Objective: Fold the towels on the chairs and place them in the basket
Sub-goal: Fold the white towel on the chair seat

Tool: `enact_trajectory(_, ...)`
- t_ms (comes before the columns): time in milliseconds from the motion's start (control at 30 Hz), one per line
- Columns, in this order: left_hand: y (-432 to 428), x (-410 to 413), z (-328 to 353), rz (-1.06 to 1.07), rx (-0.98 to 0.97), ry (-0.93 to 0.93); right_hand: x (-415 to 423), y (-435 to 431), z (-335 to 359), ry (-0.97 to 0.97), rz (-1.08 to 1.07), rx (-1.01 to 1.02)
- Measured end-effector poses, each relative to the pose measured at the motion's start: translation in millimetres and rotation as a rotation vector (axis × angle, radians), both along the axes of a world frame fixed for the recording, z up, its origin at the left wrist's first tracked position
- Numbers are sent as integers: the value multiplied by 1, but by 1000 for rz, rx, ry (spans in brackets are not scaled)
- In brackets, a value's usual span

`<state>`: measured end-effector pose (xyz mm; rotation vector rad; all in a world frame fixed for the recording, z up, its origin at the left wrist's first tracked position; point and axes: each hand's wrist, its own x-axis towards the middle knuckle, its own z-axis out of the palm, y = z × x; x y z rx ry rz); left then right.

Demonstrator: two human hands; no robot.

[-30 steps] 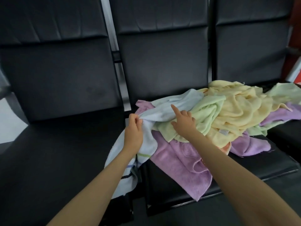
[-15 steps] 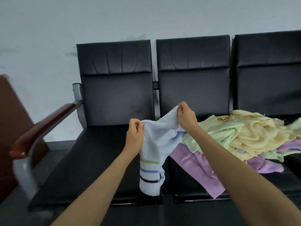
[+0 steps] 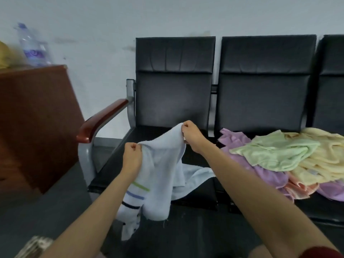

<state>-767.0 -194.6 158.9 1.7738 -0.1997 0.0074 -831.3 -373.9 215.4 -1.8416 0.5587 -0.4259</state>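
Note:
A pale blue towel [image 3: 162,164] with green, blue and dark stripes near one end hangs over the left black chair seat [image 3: 115,164]. My left hand [image 3: 132,157] pinches its top edge at the left, and my right hand [image 3: 191,135] pinches the same edge higher up at the right. The towel's lower part droops past the seat's front edge, and one corner trails on the seat. A heap of towels [image 3: 290,161], green, yellow, purple and pink, lies on the middle chair. A woven basket [image 3: 34,246] shows only as a corner at the bottom left.
Black chairs stand in a row against a grey wall; the left one has a wooden armrest [image 3: 102,120]. A brown wooden cabinet [image 3: 35,116] stands at the left with a plastic bottle [image 3: 32,45] on top. The floor in front is dark.
Both hands have lifted the blue towel off the heap and carried it left over the left chair. My view has swung up and to the left, bringing the cabinet and basket corner in.

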Motion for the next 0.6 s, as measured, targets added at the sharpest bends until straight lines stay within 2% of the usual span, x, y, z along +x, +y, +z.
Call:
enact_trajectory(67,1,16,6,9,-105,47,18,3,3,-28,24,145)
enact_trajectory(133,-2,32,29,7,-279,70,31,4,25,-187,61,280)
enact_trajectory(200,-5,40,61,-1,-352,10,38,3,54,-386,105,368)
enact_trajectory(267,-8,35,96,-38,-398,-78,41,-2,82,-538,141,380)
enact_trajectory(333,-11,28,123,-85,-414,-154,37,-8,101,-597,106,289)
enact_trajectory(400,-15,18,136,-153,-372,-183,29,-18,105,-573,29,145)
enact_trajectory(467,-23,6,128,-231,-263,-181,18,-31,91,-443,-31,-4)
enact_trajectory(533,-34,-9,99,-365,-84,-168,9,-43,64,-269,-68,-151)
enact_trajectory(600,-45,-24,57,-613,134,-101,-2,-53,29,-74,-49,-280)
